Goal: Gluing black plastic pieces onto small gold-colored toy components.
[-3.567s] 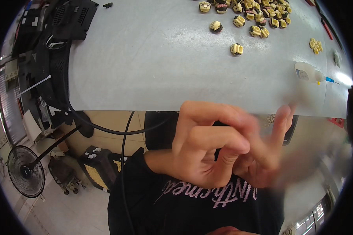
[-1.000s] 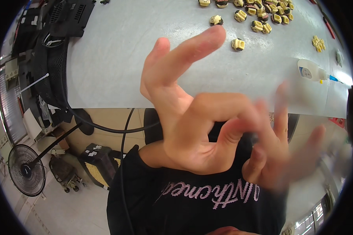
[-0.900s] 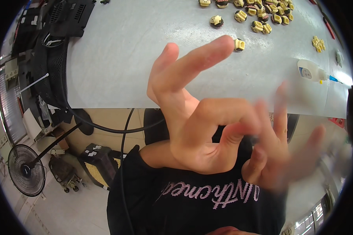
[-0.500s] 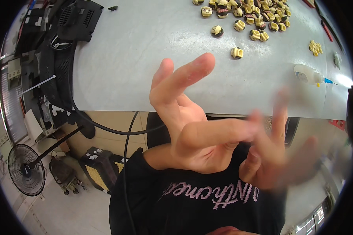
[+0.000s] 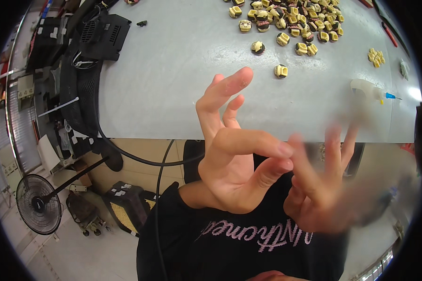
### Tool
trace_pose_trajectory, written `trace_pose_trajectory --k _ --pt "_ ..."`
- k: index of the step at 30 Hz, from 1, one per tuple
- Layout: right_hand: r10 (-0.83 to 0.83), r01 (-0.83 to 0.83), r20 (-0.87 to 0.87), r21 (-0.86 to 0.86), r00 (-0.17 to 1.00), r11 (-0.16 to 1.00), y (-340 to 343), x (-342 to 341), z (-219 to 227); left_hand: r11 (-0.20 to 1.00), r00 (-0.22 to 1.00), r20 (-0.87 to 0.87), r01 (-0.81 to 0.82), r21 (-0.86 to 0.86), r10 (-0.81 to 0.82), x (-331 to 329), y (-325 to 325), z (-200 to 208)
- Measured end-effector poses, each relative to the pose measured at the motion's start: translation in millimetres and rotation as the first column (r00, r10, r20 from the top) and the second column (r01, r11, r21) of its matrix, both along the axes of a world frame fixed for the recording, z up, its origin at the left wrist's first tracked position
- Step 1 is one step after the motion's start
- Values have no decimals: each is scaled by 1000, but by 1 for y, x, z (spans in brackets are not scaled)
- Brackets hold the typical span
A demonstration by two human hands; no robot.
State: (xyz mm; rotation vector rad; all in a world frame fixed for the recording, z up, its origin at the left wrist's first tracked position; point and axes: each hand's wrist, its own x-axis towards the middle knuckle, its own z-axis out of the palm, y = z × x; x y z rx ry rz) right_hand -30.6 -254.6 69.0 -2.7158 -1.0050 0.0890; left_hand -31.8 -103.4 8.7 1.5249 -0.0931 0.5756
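Observation:
My left hand (image 5: 232, 168) is raised in front of the table edge. Its thumb and index fingertip come together in a pinch, and the other fingers are bent upward. Whatever lies between those tips, if anything, is too small to make out. Close by on the right is my right hand (image 5: 316, 199), partly blurred. Its index fingertip reaches the left hand's pinch, while other fingers stretch upward, apart. Beyond the hands, a single small cream-and-black moulded piece (image 5: 281, 71) lies on the grey table (image 5: 183, 93). Farther back is a pile of similar cartoon-head pieces (image 5: 293, 18).
On the right lie a clear squeeze bottle (image 5: 363, 88) with a blue needle tip, a small cluster of yellow parts (image 5: 376, 57) and a red pen-like tool (image 5: 389, 34). A black device (image 5: 105, 37) stands at the left. A black cable (image 5: 140, 161) hangs off the table near a fan (image 5: 38, 204).
My left thumb has come up to meet the index fingertip, and another left finger now shows. The right hand's fingers have shifted slightly. The whole view has moved a little.

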Motion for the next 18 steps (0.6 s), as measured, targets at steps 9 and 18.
trace_pose_trajectory --k 9,18 --pt "-29 29 -13 -2 1000 1000 -12 -10 6 974 996 65 -75 215 63 5 -3 -1" --pt "10 -16 55 101 998 995 -13 -11 -11 981 975 112 -184 -55 190 6 -21 -8"
